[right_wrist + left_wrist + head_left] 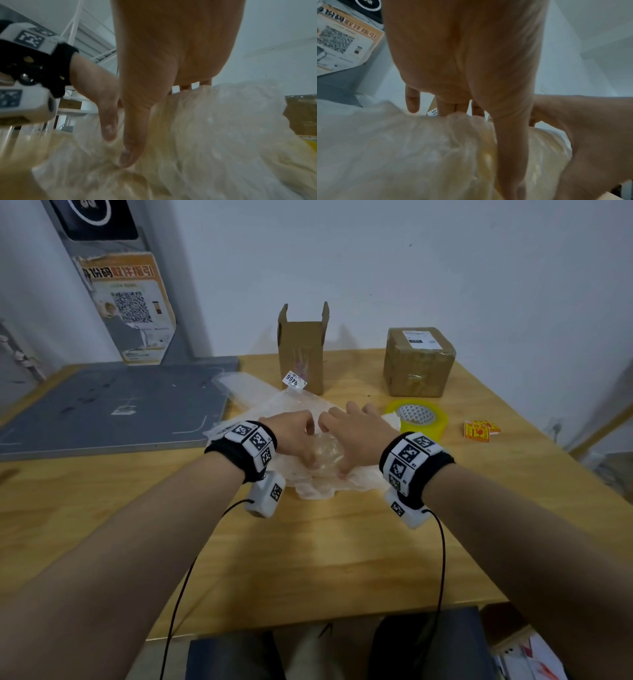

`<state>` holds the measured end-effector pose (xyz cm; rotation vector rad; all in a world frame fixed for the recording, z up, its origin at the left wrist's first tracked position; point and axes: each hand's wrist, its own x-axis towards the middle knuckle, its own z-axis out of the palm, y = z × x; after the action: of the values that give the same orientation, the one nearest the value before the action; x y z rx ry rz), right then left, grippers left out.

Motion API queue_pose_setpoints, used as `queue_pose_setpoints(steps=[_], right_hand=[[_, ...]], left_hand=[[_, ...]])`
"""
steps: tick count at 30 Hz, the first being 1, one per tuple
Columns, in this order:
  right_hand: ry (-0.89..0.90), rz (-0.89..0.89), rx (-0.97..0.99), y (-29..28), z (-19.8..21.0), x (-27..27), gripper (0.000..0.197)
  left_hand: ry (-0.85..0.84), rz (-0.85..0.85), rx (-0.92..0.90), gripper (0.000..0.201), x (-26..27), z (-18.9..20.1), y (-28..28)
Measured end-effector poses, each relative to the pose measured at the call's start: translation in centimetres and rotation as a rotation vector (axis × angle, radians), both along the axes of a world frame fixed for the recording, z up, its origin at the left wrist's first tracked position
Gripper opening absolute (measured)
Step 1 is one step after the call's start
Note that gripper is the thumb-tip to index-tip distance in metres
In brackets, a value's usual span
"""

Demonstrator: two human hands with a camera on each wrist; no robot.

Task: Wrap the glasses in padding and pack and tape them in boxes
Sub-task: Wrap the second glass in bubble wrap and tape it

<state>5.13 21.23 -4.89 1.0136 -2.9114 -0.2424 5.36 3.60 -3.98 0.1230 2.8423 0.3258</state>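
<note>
While both thumbs press down into the crumpled clear padding (pixel 318 470), the left hand (pixel 296 436) and the right hand (pixel 356 433) sit side by side over one bundle, fingers reaching across its far side; in the left wrist view the left fingers (pixel 411 102) are straight and slightly parted, and the right thumb (pixel 130 155) dents the film near the left thumb. A rounded see-through shape, apparently the glass (pixel 325 455), lies between the palms under the film; its long axis and which way it points cannot be told. Around the hands the padding spreads flat on a light wooden table (pixel 308 559), its far edge reaching an upright open cardboard box (pixel 301 354) whose flaps stand up and whose front carries a white tag reading "9466". Right of that stands a closed taped box (pixel 419 361) with a white shipping label on top, its print too small to read. A yellow-rimmed tape roll (pixel 419 416) lies just beside the right hand, and small red-and-yellow stickers (pixel 481 430) lie further right. A grey mat (pixel 113 405) covers the table's left part. Behind is a white wall, with a leaning orange-bordered poster (pixel 133 306) showing a QR code and Chinese characters.
</note>
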Motion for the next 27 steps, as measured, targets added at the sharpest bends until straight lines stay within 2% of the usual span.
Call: queue_pose_setpoints(steps=[5,8,11,13,16,18,22,25,27], right_hand=[[-0.245,-0.143,-0.075,0.1,2.2,0.0,0.061],[-0.337,-0.305,-0.070,0.1,2.7,0.3,0.070],[-0.334,-0.306,-0.098,0.0,2.4,0.9,0.071],[-0.311,-0.235,-0.131,0.0,1.8,1.0,0.068],[-0.279,-0.180,-0.196,0.1,1.0,1.4,0.069],[-0.259,-0.165,-0.192,0.2,0.8,1.7,0.069],[-0.318,-0.192,-0.171,0.8,1.9,1.7,0.057],[-0.403,-0.276,-0.136,1.3,2.3,1.7,0.070],[-0.391,-0.304,-0.097,1.2,2.1,1.9,0.078]], left_hand=[[0.062,-0.043,-0.080,0.074,0.8,-0.7,1.0],[0.174,-0.087,-0.113,0.061,1.8,-1.4,1.5],[0.188,-0.083,-0.063,0.057,2.2,-1.6,1.0],[0.107,-0.056,0.031,0.067,2.2,-1.0,0.4],[-0.019,-0.031,0.168,0.102,2.1,-0.3,0.0],[-0.037,-0.046,0.106,0.109,2.1,-0.3,0.6],[0.060,-0.099,-0.130,0.088,2.7,-0.6,1.7],[0.139,-0.112,-0.124,0.089,3.3,-0.8,2.0],[0.174,-0.093,-0.104,0.087,3.8,-1.1,1.8]])
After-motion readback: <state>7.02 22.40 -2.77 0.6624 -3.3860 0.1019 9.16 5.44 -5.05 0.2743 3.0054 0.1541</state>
